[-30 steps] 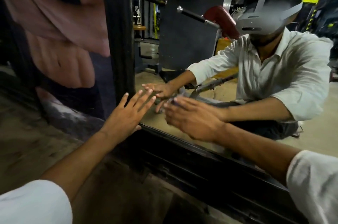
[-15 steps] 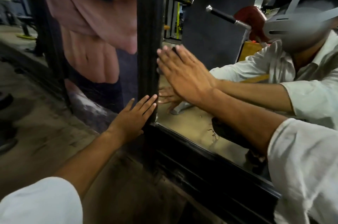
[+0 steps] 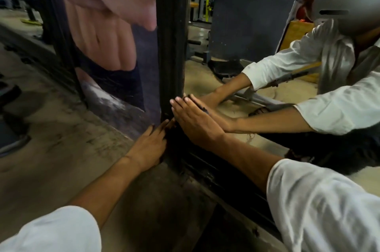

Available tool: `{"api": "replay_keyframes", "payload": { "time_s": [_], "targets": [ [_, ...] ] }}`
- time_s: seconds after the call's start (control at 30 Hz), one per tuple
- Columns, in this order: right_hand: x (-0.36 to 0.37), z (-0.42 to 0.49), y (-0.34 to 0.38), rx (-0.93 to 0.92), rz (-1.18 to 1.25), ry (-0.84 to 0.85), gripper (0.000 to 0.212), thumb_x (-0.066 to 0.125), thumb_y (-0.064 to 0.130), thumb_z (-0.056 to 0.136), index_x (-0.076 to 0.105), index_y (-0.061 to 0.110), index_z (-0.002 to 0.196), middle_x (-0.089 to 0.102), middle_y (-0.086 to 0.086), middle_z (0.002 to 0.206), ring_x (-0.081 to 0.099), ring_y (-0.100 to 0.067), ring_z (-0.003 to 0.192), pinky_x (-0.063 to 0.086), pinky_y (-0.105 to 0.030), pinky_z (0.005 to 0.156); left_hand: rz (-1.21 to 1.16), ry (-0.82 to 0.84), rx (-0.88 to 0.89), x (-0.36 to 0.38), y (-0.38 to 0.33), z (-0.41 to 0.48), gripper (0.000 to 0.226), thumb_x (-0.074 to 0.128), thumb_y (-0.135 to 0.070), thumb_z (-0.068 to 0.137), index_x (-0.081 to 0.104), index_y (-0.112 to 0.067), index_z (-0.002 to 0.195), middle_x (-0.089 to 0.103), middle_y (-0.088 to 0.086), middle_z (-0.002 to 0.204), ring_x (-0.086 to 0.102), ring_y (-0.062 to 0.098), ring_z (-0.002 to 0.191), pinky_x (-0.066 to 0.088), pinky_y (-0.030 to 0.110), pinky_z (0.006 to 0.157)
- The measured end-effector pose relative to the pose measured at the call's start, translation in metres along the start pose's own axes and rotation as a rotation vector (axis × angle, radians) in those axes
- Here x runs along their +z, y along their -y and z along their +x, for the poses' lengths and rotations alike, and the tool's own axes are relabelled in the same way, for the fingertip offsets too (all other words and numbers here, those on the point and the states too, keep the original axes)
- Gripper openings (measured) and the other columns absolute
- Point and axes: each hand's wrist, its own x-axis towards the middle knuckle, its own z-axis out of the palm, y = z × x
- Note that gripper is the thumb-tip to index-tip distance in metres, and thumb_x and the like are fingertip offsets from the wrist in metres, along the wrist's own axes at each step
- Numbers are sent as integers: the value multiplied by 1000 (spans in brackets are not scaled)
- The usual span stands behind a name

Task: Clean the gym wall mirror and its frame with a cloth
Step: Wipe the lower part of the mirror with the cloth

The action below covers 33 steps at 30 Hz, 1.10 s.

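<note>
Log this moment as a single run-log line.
left hand: flat at frame's bottom corner | right hand: flat on mirror beside vertical frame | cloth: barely visible, dark edge under right palm

No readable text, label, brand or number shows anywhere.

two hands (image 3: 152, 145) (image 3: 195, 122), one mirror (image 3: 236, 46), one black frame (image 3: 170, 36), one wall poster (image 3: 107, 25)

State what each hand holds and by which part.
Left hand: nothing, flat against the frame base. Right hand: flat palm presses something dark, seemingly the cloth, onto the mirror; no closed grip visible.
</note>
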Motion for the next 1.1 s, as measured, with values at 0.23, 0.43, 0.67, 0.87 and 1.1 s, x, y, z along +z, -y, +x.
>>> {"api": "replay_keyframes", "payload": {
  "time_s": [0.23, 0.43, 0.67, 0.87, 1.1],
  "targets": [
    [-6, -51, -2, -103, 68, 47, 64, 12, 22, 104, 35, 0, 160, 35, -24, 165, 32, -40, 154, 23, -53, 129, -86, -93, 0, -6, -19, -6, 98, 84, -41, 77, 44, -7, 159, 19, 25, 174, 19, 37, 162, 29, 53, 128],
    [-46, -144, -78, -100, 94, 13, 56, 24, 21, 109, 37, 3, 160, 36, -20, 166, 31, -33, 156, 14, -50, 131, -325, -379, 113, -45, -48, 0, 121, 92, -20, 60, 34, -6, 165, 27, 20, 172, 36, 36, 156, 45, 56, 118],
    [-69, -190, -138, 101, -76, -108, 55, 27, 21, 114, 21, 8, 166, 15, -14, 174, 14, -31, 161, 2, -47, 131, -608, -359, 40, -36, -137, 4, 126, 85, -43, 78, 6, -9, 171, -6, 19, 178, 1, 37, 165, 32, 61, 125],
    [-51, -217, -51, 17, 135, 122, 58, 32, 17, 108, 25, 4, 164, 21, -17, 173, 16, -33, 161, 2, -47, 130, -579, -353, -29, -32, -153, 11, 132, 81, -47, 76, -3, -7, 169, -8, 21, 177, -2, 39, 165, 31, 63, 125],
    [-58, -227, -62, -19, 191, 153, 57, 21, 16, 108, 31, 3, 163, 28, -18, 170, 23, -32, 159, 9, -47, 131, -517, -350, 17, -30, -138, 12, 129, 79, -50, 82, -10, -13, 168, -10, 20, 177, -5, 37, 164, 22, 59, 130]
  ]
}}
